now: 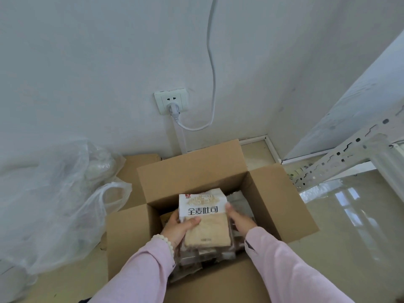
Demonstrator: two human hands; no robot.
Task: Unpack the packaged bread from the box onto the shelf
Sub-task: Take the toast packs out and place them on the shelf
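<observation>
A: Where is the bread packet (203,217) found?
B: Just above the open box (196,178), over other packets (207,256). It is gripped at 2 sides, by the left hand (178,228) and the right hand (239,219), likely so it is kept level for the shelf (341,158).

Shelf (341,158) cut off at right edge, bag (43,204) cut at left, cable (213,62) running out the top, lower packs (205,256) mostly hidden under top pack (202,207)
</observation>
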